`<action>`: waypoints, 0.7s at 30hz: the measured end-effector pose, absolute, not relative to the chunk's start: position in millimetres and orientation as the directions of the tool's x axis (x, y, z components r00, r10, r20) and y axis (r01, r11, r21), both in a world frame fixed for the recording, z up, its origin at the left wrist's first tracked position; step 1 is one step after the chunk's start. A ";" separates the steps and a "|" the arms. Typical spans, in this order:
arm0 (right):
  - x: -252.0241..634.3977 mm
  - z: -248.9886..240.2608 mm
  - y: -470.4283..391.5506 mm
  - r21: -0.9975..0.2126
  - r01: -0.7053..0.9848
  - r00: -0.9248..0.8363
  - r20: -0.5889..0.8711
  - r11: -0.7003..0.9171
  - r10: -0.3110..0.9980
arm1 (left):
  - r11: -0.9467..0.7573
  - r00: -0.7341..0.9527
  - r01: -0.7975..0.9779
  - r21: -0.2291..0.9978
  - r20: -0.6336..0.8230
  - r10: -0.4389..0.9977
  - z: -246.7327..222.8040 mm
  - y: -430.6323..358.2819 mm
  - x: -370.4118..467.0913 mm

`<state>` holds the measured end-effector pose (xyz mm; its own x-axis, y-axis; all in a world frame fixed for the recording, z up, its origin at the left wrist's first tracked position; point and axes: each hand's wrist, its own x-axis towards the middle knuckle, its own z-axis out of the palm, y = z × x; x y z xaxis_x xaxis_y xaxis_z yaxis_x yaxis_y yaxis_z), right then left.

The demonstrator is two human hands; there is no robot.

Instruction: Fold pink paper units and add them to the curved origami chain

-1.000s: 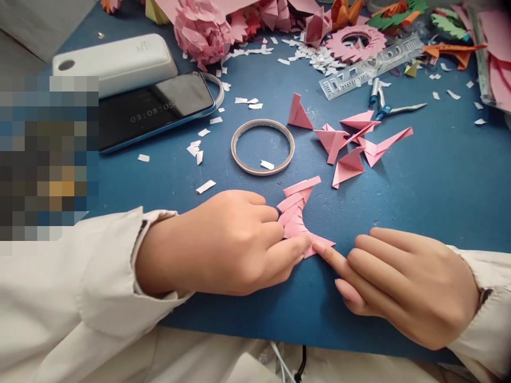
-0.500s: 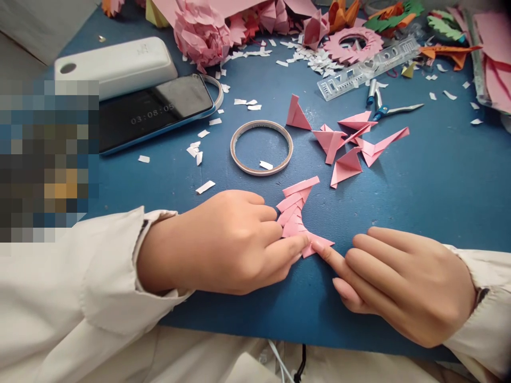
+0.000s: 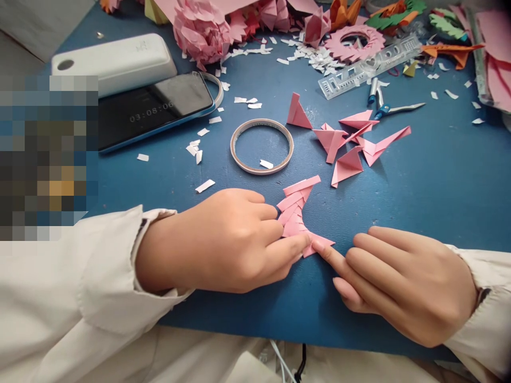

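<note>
A curved piece of pink folded paper (image 3: 294, 217), built of overlapping pleated units, lies flat on the blue table. My left hand (image 3: 235, 242) is closed over its left edge, with the index finger pressing on the lower part; the thumb is hidden. From the right, the outstretched index fingertip of my right hand (image 3: 403, 282) presses the lower end, close to the left fingertip. The other right fingers are loosely bent and hold nothing. Beyond the paper are several loose pink folded units (image 3: 347, 166) and a thin roll of tape (image 3: 261, 172).
A phone (image 3: 155, 103) showing a timer lies against a white power bank (image 3: 115, 61) at left. Compasses (image 3: 384, 110) and a clear ruler (image 3: 369, 66) are at back right. White paper scraps (image 3: 205, 186) are scattered about. Crumpled pink paper (image 3: 202, 32) and a pink paper ring (image 3: 354, 43) sit behind.
Both hands and the folded paper stay practically still. The phone's timer has moved on by one second, and the camera view has shifted very slightly.
</note>
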<state>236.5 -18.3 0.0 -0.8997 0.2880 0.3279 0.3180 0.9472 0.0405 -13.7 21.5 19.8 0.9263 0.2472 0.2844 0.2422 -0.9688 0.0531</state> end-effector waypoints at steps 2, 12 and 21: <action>235.8 -0.1 -18.1 0.032 0.321 -0.898 0.329 0.947 0.293 | -0.969 0.928 0.240 0.052 0.281 0.245 20.1 21.9 -13.9; 235.8 -0.8 -18.2 0.039 0.315 -0.896 0.341 0.948 0.284 | -0.970 0.931 0.240 0.037 0.275 0.241 19.5 21.8 -14.6; 235.7 -2.9 -17.0 0.017 0.341 -0.866 0.394 0.940 0.307 | -0.975 0.940 0.220 0.016 0.265 0.217 19.9 23.8 -14.6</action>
